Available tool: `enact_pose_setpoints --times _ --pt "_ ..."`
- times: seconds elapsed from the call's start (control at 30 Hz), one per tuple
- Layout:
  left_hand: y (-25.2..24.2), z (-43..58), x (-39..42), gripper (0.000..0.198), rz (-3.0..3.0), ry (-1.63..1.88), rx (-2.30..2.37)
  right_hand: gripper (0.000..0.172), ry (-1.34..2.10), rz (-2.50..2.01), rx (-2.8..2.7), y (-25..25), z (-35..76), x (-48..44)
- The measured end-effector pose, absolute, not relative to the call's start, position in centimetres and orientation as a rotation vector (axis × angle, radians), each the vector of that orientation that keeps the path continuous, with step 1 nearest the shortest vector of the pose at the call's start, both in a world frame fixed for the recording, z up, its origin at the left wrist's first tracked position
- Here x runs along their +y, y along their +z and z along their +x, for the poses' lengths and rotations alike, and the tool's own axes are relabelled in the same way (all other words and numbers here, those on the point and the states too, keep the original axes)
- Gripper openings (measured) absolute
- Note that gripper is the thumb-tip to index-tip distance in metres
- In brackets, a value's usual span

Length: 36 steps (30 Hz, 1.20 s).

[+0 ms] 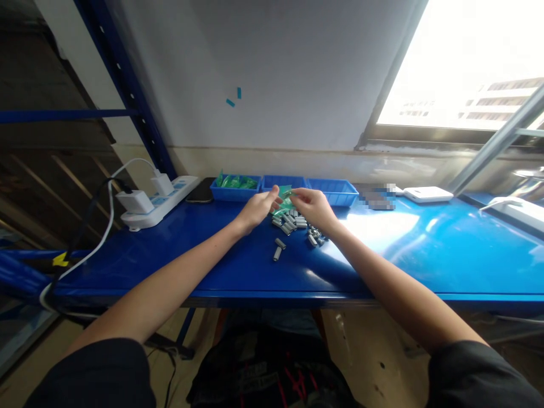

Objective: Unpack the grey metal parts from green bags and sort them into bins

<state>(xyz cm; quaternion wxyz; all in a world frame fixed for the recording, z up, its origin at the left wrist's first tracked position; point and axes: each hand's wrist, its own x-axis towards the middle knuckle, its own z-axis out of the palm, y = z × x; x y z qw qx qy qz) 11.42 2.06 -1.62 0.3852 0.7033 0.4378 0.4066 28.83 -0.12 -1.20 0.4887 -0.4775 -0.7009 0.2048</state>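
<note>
Green bag (282, 208) between the two hands, just in front of the middle bin (284, 180), its lower end by the pile of metal cylinders (288, 225). Left hand (258, 209) at the bag's left side: thumb up and apart from the other fingers; cannot tell whether they grip the film. Right hand (313, 206) at the upper right edge: fingers narrow, seemingly pinching the film; cannot tell whether a metal piece is in there too.

Cylinders lie on their sides in a loose cluster on the tabletop (229, 258). Two loose cylinders (278, 249) lie apart, nearer the person. Small parts (315, 235) sit in a heap below the right wrist. Left bin (236, 196) contains green bags; right bin (334, 192) stands beside the middle one.

Risks, as I judge them. Thin, limp film: the mouth could fold shut if either side goes slack, and a piece would then drop outside. Cylinders look smooth and round-sided; a brushed one could roll, the loose pair most readily toward the near edge. The right forearm passes close to the small parts; a low sweep could scatter them into the cylinders. Too hard a pull at the edge might tear the film.
</note>
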Motion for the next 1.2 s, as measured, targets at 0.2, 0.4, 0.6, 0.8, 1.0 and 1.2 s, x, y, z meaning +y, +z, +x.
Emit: enact_pose_setpoints --times 0.2,0.4,0.6,0.8,1.0,1.2 --pt "-1.0 11.1 2.6 0.044 1.353 1.018 1.122 0.030 0.094 -0.982 -1.998 -1.8 28.1 -0.7" --pt "-1.3 11.0 2.2 0.022 1.864 1.265 1.115 0.025 0.579 -1.218 -1.819 -1.1 28.3 -0.5" --pt "-1.8 11.6 1.2 0.015 2.605 1.239 0.791 0.032 1.076 -1.108 -1.420 -0.9 28.4 -0.1" --pt "-1.8 11.8 1.5 0.040 2.237 1.177 0.949 0.021 0.632 -1.171 -1.584 -1.3 28.3 -0.1" --pt "-1.6 11.2 2.7 0.060 1.472 0.994 1.016 0.029 0.088 -1.026 -1.949 -1.8 28.1 -0.4" --pt "-2.1 11.3 2.8 0.022 1.604 1.125 0.985 0.032 0.217 -1.077 -1.957 -1.6 28.0 -0.5"
